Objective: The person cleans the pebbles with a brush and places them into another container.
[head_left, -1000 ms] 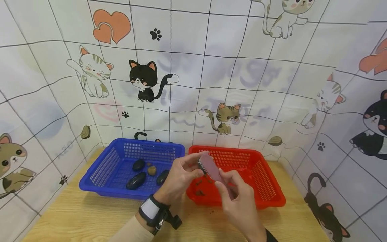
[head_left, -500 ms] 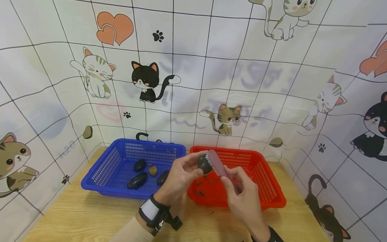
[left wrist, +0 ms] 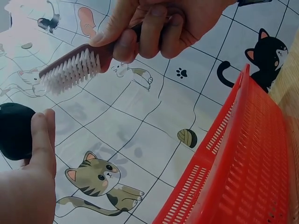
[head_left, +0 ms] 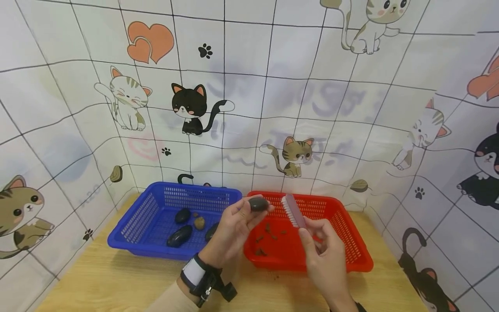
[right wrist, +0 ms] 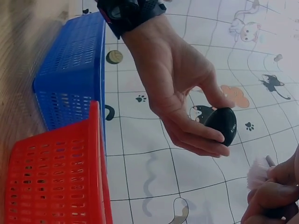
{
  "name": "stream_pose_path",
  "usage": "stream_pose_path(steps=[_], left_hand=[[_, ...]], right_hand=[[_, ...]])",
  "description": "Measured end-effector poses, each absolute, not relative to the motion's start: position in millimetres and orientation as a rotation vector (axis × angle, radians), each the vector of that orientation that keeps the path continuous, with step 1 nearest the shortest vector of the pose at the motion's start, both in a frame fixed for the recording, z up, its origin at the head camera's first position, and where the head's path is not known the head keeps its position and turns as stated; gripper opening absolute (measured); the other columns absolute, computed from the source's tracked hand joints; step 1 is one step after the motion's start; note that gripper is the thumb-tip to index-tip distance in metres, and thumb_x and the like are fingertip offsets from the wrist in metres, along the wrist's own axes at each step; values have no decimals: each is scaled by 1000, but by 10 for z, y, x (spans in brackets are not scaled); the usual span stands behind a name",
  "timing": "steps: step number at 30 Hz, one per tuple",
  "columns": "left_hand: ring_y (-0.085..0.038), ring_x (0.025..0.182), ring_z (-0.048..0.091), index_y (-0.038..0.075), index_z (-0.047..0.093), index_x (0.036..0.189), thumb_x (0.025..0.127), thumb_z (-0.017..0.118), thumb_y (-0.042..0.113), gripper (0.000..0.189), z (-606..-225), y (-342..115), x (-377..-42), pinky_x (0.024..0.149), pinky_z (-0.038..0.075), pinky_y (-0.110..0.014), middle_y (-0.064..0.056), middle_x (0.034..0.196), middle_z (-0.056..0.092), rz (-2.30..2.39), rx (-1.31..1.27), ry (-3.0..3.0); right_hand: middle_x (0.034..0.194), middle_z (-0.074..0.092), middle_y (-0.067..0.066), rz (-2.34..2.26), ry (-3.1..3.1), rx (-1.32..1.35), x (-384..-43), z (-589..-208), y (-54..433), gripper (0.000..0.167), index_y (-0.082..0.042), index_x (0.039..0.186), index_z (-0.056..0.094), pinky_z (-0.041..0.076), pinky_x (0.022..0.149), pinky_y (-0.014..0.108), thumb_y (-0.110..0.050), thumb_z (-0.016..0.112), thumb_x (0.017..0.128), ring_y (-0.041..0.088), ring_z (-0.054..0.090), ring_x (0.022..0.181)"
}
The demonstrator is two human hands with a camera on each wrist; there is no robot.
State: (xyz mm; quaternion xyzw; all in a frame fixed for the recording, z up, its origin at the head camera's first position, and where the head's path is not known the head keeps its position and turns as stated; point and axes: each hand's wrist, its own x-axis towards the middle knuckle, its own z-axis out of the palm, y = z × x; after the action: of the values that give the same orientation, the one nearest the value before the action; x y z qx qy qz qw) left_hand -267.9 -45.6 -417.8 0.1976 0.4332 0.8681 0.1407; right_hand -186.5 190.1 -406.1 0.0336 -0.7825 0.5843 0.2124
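My left hand [head_left: 233,225] pinches a smooth black stone [head_left: 258,204] between thumb and fingers, above the gap between the two baskets. The right wrist view shows the same dark, glossy stone [right wrist: 224,125] at those fingertips. In my right hand [head_left: 325,255] is a brush [head_left: 294,211] with a dull pink back and white bristles, gripped by its handle. Its bristles [left wrist: 70,72] face toward the stone, with a space between them. Below the hands, a red basket [head_left: 351,242] holds several small brown bits [head_left: 260,252].
A blue basket [head_left: 128,250] on the left contains several black stones [head_left: 180,236] and a small tan stone [head_left: 199,223]. Both baskets stand on a wooden table [head_left: 89,281] against a white wall covering [head_left: 241,86] printed with cats. Dark specks lie before the red basket.
The brush was over the stone and has moved off to the right, away from it. My left hand has turned, so the stone now lies sideways in view.
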Motion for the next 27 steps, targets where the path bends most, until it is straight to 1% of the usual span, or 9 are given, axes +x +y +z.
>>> stream_pose_path(steps=[3,7,10,12,15,19,21,24,27], left_hand=[[-16,141,78,-2,44,173,125,53,32,59,-4184,-461,-2685,125,58,-32,-10,156,75,2519,523,1247],[-20,144,76,2,44,175,123,59,18,57,-4185,-467,-2715,123,60,-35,-21,174,56,2527,522,1257],[-23,145,75,7,47,175,118,67,7,61,-4189,-470,-2716,122,61,-37,-22,179,47,2495,573,1351],[-26,148,74,10,50,175,114,73,6,66,-4196,-469,-2703,122,62,-38,-22,180,47,2462,637,1445],[-36,157,67,11,53,175,110,82,12,71,-4214,-461,-2691,121,62,-39,-18,181,49,2421,762,1574],[-47,165,57,14,57,173,108,87,21,72,-4227,-446,-2684,119,64,-44,-14,181,53,2392,894,1692],[-47,165,56,17,57,173,109,86,21,71,-4227,-443,-2679,118,65,-46,-13,181,55,2375,927,1741],[-42,164,59,20,58,173,108,86,18,71,-4220,-443,-2672,120,64,-45,-12,180,55,2347,941,1810],[-38,161,63,20,60,172,107,86,13,70,-4213,-444,-2675,121,63,-41,-12,179,56,2319,950,1873]], right_hand=[[128,84,19,1628,-2163,69,-1860,-4084,1930,28,-5,138,72,44,46,27,-7,78,111,12,64,79],[126,84,19,1636,-2154,44,-1868,-4120,1978,27,-5,138,72,43,45,28,-8,78,112,12,59,73],[130,84,18,1632,-2152,27,-1884,-4145,2018,26,-5,137,73,43,46,28,-9,78,112,11,62,81],[130,84,18,1634,-2151,17,-1894,-4161,2046,26,-5,137,73,43,47,29,-10,78,112,12,61,79],[132,83,18,1636,-2166,4,-1902,-4172,2078,27,-6,139,72,43,46,28,-12,77,113,13,56,69],[135,82,17,1644,-2193,-8,-1903,-4169,2106,28,-8,141,71,42,45,28,-15,77,114,16,47,55],[135,82,18,1647,-2197,-5,-1905,-4163,2114,28,-9,142,70,42,44,28,-15,76,114,15,46,54],[138,81,19,1648,-2200,6,-1913,-4160,2126,29,-8,143,70,41,44,27,-14,76,115,14,45,55],[141,81,22,1644,-2207,0,-1921,-4166,2144,30,-7,144,69,41,44,28,-13,75,115,15,45,55]])
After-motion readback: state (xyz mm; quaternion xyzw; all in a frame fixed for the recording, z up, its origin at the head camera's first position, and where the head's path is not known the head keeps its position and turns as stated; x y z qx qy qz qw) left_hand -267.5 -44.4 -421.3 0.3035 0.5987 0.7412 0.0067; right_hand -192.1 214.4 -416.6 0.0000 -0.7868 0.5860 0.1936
